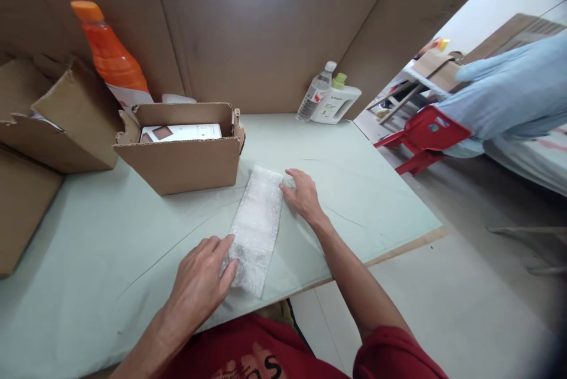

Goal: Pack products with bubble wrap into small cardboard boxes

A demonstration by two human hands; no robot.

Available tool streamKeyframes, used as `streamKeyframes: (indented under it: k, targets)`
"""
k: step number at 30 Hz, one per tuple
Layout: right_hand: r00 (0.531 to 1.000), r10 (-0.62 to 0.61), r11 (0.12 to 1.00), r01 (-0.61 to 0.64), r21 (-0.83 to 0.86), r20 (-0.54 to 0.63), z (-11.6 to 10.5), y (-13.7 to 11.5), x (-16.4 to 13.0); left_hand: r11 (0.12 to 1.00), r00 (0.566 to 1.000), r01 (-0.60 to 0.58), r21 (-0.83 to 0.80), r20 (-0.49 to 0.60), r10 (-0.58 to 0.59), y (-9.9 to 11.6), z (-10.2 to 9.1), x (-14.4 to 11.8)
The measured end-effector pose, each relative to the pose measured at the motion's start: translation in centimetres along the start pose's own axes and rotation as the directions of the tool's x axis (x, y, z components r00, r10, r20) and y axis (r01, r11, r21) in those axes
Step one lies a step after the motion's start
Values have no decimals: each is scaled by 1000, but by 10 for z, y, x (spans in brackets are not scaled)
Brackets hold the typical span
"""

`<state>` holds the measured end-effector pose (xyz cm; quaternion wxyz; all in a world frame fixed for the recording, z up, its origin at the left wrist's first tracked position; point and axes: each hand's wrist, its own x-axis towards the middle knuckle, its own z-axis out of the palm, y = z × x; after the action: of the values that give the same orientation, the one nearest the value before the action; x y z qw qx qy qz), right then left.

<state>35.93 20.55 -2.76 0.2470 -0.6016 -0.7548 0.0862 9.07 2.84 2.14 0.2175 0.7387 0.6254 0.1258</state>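
Note:
A strip of clear bubble wrap lies flat on the pale green table, running from near me toward the far side. My left hand rests palm down on its near left corner, fingers together. My right hand presses flat on the table with its fingertips touching the wrap's far right edge. Neither hand grips anything. Just beyond the wrap stands an open cardboard box with a white packaged item inside.
An orange spray bottle stands behind the box, and more cardboard boxes sit at the left. A clear water bottle and white jug stand at the back. Cardboard walls surround the table. A red chair and a person in blue are at right.

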Motion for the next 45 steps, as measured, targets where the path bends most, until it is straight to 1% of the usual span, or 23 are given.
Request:
streamKeyframes:
  k: [2, 5, 7, 9, 12, 17, 19, 21, 23, 24, 25, 27, 29, 30, 31, 32, 33, 34, 36, 38, 40, 43, 45]
  targets:
    - [998, 40, 999, -40, -3, 43, 8, 5, 14, 996, 998, 6, 92, 63, -12, 11, 6, 9]
    - [998, 26, 999, -27, 26, 61, 22, 6, 28, 978, 980, 105, 181, 146, -132, 21, 16, 18]
    - [998, -3, 998, 0, 56, 55, 28, 5, 32, 967, 962, 160, 198, 187, -197, 22, 22, 20]
    - [999, -30, 996, 26, 87, 38, 30, 5, 34, 963, 945, 191, 192, 229, -234, 19, 25, 20]
    - [999, -50, 992, 48, 115, 13, 30, 4, 39, 960, 932, 225, 164, 251, -261, 13, 27, 20]
    - [999, -35, 994, 31, 108, 34, 34, -2, 54, 966, 938, 212, 146, 248, -243, 9, 24, 21]
    - [999, -11, 995, 7, 99, 41, 33, -3, 53, 963, 936, 218, 158, 246, -252, 8, 21, 21]
    - [1000, -18, 995, 16, 95, 22, 24, -4, 42, 960, 932, 234, 153, 245, -266, 8, 17, 20]
    - [992, -123, 987, 119, 107, 27, 5, -5, 18, 961, 931, 248, 122, 243, -272, 5, 13, 16]
    - [976, -211, 972, 203, 118, 56, -6, -7, 1, 962, 931, 255, 101, 244, -272, 3, 11, 12]
    - [946, -306, 948, 292, 130, 109, -18, -10, -18, 963, 931, 259, 75, 247, -269, 0, 9, 8]
    - [851, -457, 889, 429, 161, 258, -40, -21, -59, 964, 930, 266, 8, 262, -259, -6, 9, -3]
    - [754, -525, 851, 483, 208, 395, -51, -37, -100, 957, 930, 278, -84, 274, -246, -13, 13, -14]
    - [714, -540, 841, 487, 237, 446, -52, -47, -118, 948, 931, 288, -137, 272, -244, -15, 15, -18]
    - [685, -548, 835, 483, 264, 480, -50, -56, -134, 934, 933, 299, -193, 263, -244, -17, 18, -21]
    - [672, -551, 833, 477, 281, 494, -45, -65, -147, 917, 937, 308, -253, 249, -246, -18, 21, -23]
    - [675, -552, 833, 473, 287, 490, -38, -72, -157, 896, 942, 311, -317, 229, -246, -18, 22, -24]
    - [685, -556, 831, 476, 289, 471, -31, -78, -164, 869, 947, 308, -388, 209, -242, -17, 23, -23]
    - [712, -584, 812, 495, 311, 390, -18, -84, -170, 789, 955, 295, -539, 182, -232, -13, 22, -19]
    - [728, -621, 777, 520, 355, 290, -13, -84, -168, 684, 955, 295, -667, 179, -238, -8, 16, -13]
    - [735, -633, 763, 539, 358, 243, -16, -81, -161, 586, 945, 315, -747, 193, -263, -3, 9, -7]
    - [733, -627, 774, 546, 321, 264, -20, -78, -152, 468, 923, 361, -807, 236, -305, 1, 3, 4]
    - [733, -625, 776, 547, 315, 268, -17, -79, -152, 390, 906, 384, -837, 261, -332, 4, 3, 9]
